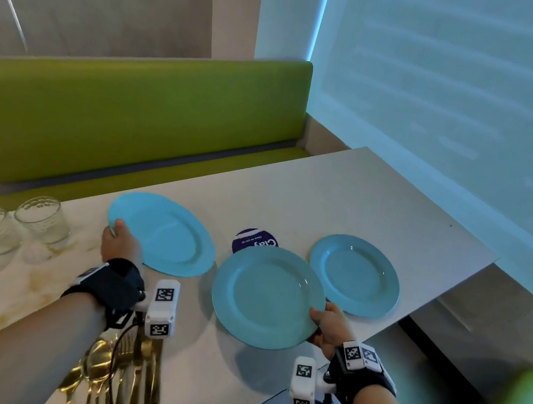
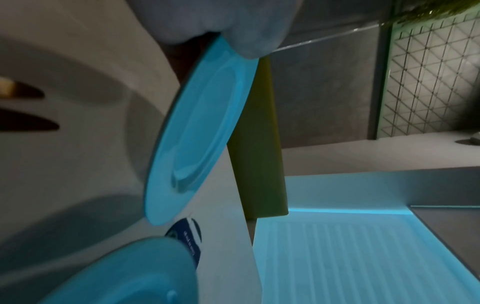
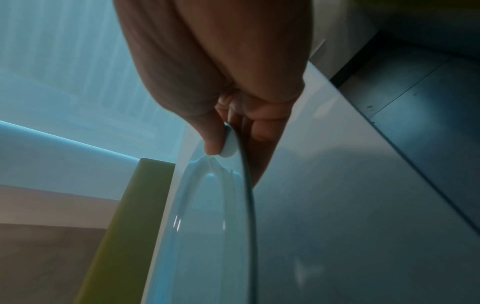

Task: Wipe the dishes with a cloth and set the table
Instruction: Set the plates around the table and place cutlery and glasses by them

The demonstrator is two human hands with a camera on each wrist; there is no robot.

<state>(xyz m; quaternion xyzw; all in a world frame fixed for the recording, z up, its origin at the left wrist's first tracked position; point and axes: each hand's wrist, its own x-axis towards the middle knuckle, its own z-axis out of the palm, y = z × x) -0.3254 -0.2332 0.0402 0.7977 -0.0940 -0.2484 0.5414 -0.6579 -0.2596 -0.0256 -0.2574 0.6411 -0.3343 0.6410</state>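
Note:
Three light blue plates are over the pale table [image 1: 346,193]. My left hand [image 1: 119,237] pinches the near-left rim of the left plate [image 1: 163,235], thumb on top; the left wrist view shows that plate [image 2: 197,135] tilted above the table. My right hand [image 1: 326,325] grips the right rim of the middle plate [image 1: 266,297], held off the table, thumb on top and fingers beneath, as the right wrist view shows on the plate's rim [image 3: 228,148]. A third plate [image 1: 354,275] lies flat at the right. No cloth is in view.
Clear glasses [image 1: 42,220] stand at the table's left. Gold cutlery [image 1: 115,369] lies near the front edge under my left forearm. A dark blue round sticker [image 1: 254,239] is partly behind the middle plate. A green bench [image 1: 127,105] runs along the far side.

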